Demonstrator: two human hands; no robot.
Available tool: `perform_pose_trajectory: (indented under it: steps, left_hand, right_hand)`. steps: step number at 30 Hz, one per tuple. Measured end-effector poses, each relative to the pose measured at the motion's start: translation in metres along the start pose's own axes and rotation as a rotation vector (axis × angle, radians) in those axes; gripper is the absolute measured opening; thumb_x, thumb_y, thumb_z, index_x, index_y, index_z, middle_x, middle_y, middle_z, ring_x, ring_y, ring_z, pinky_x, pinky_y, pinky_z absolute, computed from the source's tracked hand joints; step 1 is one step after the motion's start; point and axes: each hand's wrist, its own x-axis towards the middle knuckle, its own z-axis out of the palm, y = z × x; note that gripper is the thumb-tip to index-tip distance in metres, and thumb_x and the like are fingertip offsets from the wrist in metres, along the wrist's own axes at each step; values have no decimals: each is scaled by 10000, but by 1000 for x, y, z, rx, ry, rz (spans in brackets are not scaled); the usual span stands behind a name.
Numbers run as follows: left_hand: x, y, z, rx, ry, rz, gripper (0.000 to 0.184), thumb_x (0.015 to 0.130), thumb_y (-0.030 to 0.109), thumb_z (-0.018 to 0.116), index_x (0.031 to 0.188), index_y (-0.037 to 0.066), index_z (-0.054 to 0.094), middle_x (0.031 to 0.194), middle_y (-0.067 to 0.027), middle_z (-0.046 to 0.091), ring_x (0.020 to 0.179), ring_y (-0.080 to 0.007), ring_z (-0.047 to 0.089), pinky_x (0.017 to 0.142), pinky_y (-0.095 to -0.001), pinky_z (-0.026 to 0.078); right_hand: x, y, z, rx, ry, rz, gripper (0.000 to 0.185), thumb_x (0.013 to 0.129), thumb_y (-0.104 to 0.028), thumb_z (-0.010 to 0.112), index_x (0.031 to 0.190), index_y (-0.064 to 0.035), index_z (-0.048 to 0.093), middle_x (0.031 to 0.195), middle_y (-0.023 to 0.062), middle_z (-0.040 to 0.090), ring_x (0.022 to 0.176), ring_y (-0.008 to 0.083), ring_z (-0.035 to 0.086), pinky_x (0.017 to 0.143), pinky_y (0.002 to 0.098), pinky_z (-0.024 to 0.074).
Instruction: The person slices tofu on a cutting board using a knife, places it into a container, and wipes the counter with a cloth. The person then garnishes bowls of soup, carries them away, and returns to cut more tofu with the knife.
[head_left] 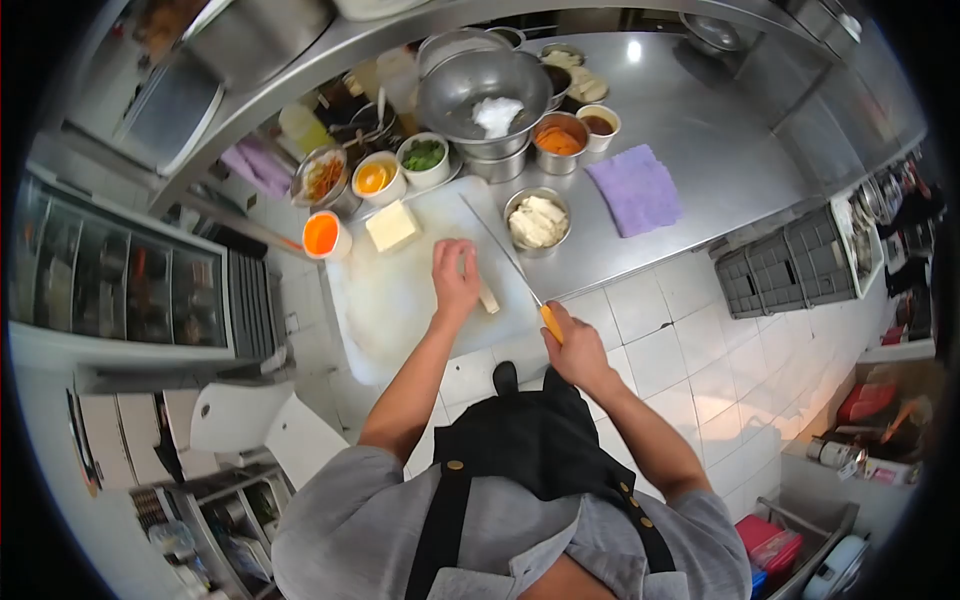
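My right hand [577, 349] grips the yellow handle of a long-bladed kitchen knife [508, 254], whose blade points away over the right edge of the white cutting board [375, 320]. My left hand [457, 282] is over the board with its fingers curled. From beside and under those fingers a pale stick-shaped piece of food [488, 298] sticks out; its exact kind is unclear. A pale yellow block [393, 227] lies farther up the board. Right of the knife tip stands a metal bowl of whitish chunks [538, 221].
Along the board's far side are a cup of orange sauce [320, 235], a bowl with an orange-yellow content [376, 178] and chopped greens [423, 155]. Behind stands a large metal bowl [460, 95]. A purple cloth [635, 190] lies on the steel counter [690, 130]. A shelf edge runs overhead.
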Motion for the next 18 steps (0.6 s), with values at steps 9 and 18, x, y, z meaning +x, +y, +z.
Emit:
perform_pose_trajectory:
  steps: [9, 18]
  left_hand:
    - [-56, -22, -14, 14, -59, -16, 177, 829, 3, 621, 1005, 15, 630, 1063, -142, 596, 977, -341, 585, 866, -414, 464]
    - [-57, -21, -14, 48, -47, 9, 152, 804, -8, 649, 951, 31, 652, 1024, -115, 617, 959, -311, 590, 852, -407, 453]
  right_hand:
    - [-29, -32, 51, 146, -87, 94, 362, 944, -129, 573, 1234, 43, 440, 820, 319, 635, 757, 515, 619, 630, 564, 501]
    - [-34, -36, 55, 107, -89, 90, 373, 945, -144, 569, 1245, 37, 443, 828, 327, 636, 739, 522, 617, 629, 573, 509]
